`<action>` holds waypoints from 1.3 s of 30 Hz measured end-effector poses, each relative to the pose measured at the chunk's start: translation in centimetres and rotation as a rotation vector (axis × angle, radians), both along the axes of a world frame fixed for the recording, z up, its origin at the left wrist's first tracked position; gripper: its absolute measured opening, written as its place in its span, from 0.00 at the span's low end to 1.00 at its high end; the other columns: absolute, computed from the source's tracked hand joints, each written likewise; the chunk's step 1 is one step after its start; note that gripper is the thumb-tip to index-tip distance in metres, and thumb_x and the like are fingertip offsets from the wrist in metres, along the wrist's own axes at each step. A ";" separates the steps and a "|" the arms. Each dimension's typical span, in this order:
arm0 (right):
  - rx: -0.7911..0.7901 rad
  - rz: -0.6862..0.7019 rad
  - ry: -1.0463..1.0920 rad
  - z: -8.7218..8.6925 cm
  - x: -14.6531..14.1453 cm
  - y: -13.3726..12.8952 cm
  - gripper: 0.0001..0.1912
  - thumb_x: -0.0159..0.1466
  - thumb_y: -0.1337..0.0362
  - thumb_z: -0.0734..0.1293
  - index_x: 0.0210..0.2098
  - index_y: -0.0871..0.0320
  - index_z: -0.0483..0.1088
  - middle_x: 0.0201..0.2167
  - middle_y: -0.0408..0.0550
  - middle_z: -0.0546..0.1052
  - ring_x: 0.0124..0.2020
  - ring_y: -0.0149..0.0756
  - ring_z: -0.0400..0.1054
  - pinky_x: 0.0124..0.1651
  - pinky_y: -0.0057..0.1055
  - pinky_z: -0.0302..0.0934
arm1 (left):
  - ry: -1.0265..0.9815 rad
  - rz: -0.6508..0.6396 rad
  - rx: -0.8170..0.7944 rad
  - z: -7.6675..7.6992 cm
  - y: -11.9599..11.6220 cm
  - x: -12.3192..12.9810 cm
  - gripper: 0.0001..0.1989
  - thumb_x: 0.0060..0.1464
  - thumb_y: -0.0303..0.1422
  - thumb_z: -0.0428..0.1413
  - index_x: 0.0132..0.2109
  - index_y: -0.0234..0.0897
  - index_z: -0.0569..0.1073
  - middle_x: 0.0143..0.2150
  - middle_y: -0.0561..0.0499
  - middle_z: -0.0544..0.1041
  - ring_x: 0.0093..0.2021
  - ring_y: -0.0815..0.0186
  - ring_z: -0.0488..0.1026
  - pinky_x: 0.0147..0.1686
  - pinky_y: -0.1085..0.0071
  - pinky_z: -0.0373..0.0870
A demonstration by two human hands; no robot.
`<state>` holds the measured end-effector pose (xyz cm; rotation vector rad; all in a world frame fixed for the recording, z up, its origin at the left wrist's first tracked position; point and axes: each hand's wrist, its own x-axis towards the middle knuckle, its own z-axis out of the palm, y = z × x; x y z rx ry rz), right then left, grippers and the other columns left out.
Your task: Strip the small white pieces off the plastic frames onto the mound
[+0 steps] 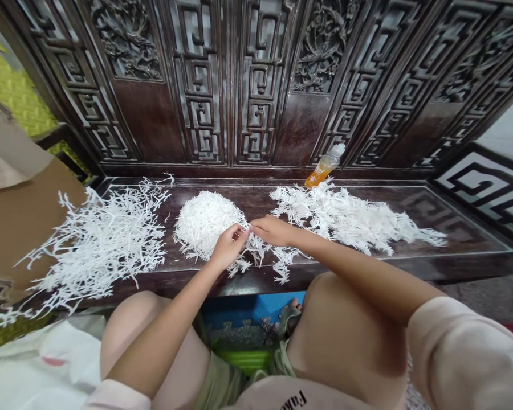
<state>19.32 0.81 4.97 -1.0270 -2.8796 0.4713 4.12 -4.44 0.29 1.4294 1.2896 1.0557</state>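
Being pinched near the front edge of the bench (414, 202) by left hand (229, 246) and right hand (276, 230), the white sprig (257, 245) could be snapped by uneven tugging.

Three piles line a surface (248, 199): a middle pile (207, 222), a left pile (111, 239) at its 9 o'clock, a right pile (363, 222) at 3. A bottle (325, 165) stands behind the right pile, at the middle pile's 2 o'clock. A backrest (233, 114) rises at 12; cardboard (29, 222) lies beyond the left pile, a bag (47, 367) at 8.
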 end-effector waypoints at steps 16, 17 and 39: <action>0.028 0.026 -0.032 -0.4 0.1 0.3 0.20 0.64 0.58 0.48 0.26 0.60 0.63 0.22 0.46 0.68 0.24 0.28 0.57 0.33 0.27 0.45 | -0.312 0.108 -0.096 0.4 0.0 0.5 0.05 0.44 0.32 0.48 0.26 0.36 0.66 0.22 0.56 0.65 0.25 0.73 0.64 0.30 0.75 0.61; 0.023 0.022 -0.034 -0.3 0.1 0.3 0.20 0.64 0.59 0.48 0.26 0.60 0.64 0.22 0.46 0.69 0.24 0.28 0.57 0.32 0.27 0.45 | -0.347 0.110 -0.120 0.4 0.0 0.5 0.06 0.44 0.33 0.49 0.29 0.36 0.68 0.23 0.56 0.66 0.25 0.73 0.64 0.30 0.75 0.62; 0.095 0.023 -0.070 0.1 0.2 0.3 0.21 0.64 0.57 0.48 0.25 0.59 0.63 0.21 0.44 0.69 0.22 0.28 0.56 0.36 0.28 0.45 | -0.253 0.176 -0.103 0.3 0.0 0.5 0.07 0.45 0.33 0.47 0.23 0.36 0.61 0.20 0.57 0.63 0.24 0.73 0.63 0.29 0.76 0.60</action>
